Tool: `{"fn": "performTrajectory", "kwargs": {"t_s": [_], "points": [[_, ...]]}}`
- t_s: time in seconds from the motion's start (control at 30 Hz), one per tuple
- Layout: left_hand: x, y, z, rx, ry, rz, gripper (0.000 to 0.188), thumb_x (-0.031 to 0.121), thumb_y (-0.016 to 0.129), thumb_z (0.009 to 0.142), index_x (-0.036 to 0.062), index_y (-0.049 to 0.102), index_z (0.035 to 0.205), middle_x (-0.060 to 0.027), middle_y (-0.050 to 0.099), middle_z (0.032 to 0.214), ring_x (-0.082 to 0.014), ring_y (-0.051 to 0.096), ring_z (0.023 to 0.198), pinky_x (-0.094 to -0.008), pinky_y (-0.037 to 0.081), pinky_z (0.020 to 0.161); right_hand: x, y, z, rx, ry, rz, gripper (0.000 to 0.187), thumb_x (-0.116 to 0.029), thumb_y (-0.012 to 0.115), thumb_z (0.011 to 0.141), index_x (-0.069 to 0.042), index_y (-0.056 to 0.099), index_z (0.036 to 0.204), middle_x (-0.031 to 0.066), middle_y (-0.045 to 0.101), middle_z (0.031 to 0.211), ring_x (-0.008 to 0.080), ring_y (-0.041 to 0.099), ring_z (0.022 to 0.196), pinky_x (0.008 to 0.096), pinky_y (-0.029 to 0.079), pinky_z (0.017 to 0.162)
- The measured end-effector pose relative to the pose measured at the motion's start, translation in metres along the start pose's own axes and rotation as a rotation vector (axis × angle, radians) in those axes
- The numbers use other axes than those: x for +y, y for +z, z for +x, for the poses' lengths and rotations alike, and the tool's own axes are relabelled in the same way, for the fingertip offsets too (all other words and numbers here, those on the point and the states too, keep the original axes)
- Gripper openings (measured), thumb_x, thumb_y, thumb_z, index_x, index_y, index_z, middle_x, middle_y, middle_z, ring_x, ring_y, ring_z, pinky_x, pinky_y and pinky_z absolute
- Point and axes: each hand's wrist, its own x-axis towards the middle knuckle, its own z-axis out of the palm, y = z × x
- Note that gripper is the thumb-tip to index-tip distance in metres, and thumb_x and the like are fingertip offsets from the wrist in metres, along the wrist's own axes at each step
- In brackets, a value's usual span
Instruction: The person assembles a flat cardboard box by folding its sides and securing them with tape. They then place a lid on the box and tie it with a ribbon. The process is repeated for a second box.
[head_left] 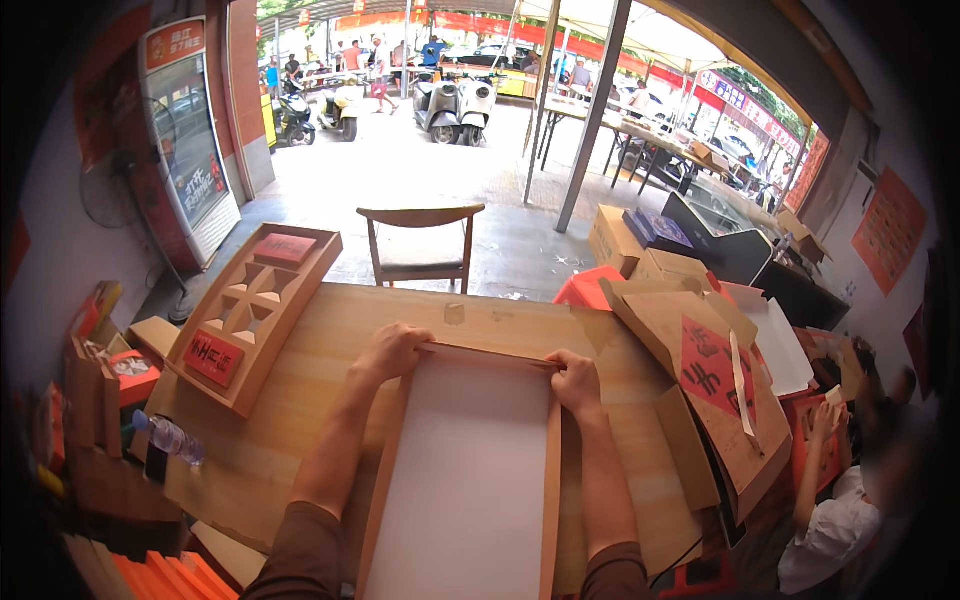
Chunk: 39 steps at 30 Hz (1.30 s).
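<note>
A long brown cardboard box tray (462,465) with a white inner floor lies lengthwise before me on the wooden table. At its far left corner my left hand (398,350) is closed on the folded edge. My right hand (575,380) grips the far right corner the same way, thumb and fingers pressed on the cardboard. Left of it, a brown gift box (325,245) holds a divided insert with several compartments and a red packet (215,358) at its near end. On the right lie stacked cardboard lids (660,335) with a red printed panel.
A wooden chair (421,245) stands beyond the table (300,385). A plastic bottle (172,437) lies near the left edge. Red boxes (130,375) are piled at the left. At the right, another person's hand (826,415) is beside a red box. A red stool (583,289) sits past the table.
</note>
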Motion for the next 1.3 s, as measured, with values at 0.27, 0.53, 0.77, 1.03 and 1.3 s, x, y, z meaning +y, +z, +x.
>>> {"fn": "performTrajectory", "kwargs": {"t_s": [0.27, 0.53, 0.77, 1.03, 1.3], "points": [[0.001, -0.019, 0.0, 0.026, -0.046, -0.098, 0.019, 0.005, 0.07, 0.089, 0.0063, 0.075, 0.107, -0.0158, 0.078, 0.095, -0.0359, 0.075, 0.092, -0.0448, 0.059, 0.082, 0.008, 0.001, 0.001, 0.036, -0.083, 0.034, 0.028, -0.002, 0.058, 0.081, -0.005, 0.078, 0.101, 0.0216, 0.075, 0.092, 0.039, 0.074, 0.088, 0.0444, 0.059, 0.08], [-0.005, -0.006, 0.002, 0.041, -0.055, -0.1, 0.024, -0.003, 0.061, 0.091, 0.0041, 0.074, 0.11, -0.0215, 0.076, 0.1, -0.0417, 0.073, 0.097, -0.0462, 0.058, 0.085, 0.009, 0.001, -0.001, 0.035, -0.096, -0.031, 0.028, -0.001, 0.06, 0.083, -0.001, 0.074, 0.107, 0.0241, 0.075, 0.093, 0.0412, 0.074, 0.091, 0.0445, 0.059, 0.081], [0.002, 0.0, 0.0, 0.081, -0.165, -0.138, 0.025, 0.005, 0.058, 0.093, 0.0039, 0.073, 0.113, -0.0193, 0.076, 0.106, -0.0412, 0.07, 0.105, -0.0474, 0.056, 0.092, 0.009, 0.003, 0.0, 0.041, -0.11, -0.071, 0.029, 0.0, 0.057, 0.083, -0.001, 0.074, 0.107, 0.0261, 0.074, 0.094, 0.0423, 0.073, 0.092, 0.0459, 0.059, 0.081], [0.002, 0.004, 0.002, 0.043, -0.136, -0.027, 0.022, 0.024, 0.077, 0.09, 0.0072, 0.073, 0.104, -0.0133, 0.075, 0.103, -0.0354, 0.072, 0.101, -0.0452, 0.058, 0.085, 0.008, 0.003, -0.001, 0.053, -0.142, -0.034, 0.029, -0.002, 0.059, 0.083, -0.002, 0.078, 0.106, 0.0236, 0.075, 0.097, 0.0393, 0.074, 0.093, 0.0438, 0.059, 0.082], [0.012, 0.003, 0.001, 0.203, -0.031, 0.061, 0.007, 0.015, 0.077, 0.082, 0.0101, 0.077, 0.087, -0.0086, 0.071, 0.086, -0.032, 0.073, 0.085, -0.0422, 0.059, 0.076, 0.012, 0.004, 0.0, 0.029, -0.093, -0.076, 0.031, -0.007, 0.064, 0.082, -0.009, 0.083, 0.107, 0.0187, 0.076, 0.101, 0.0352, 0.075, 0.092, 0.0416, 0.06, 0.084]]}}
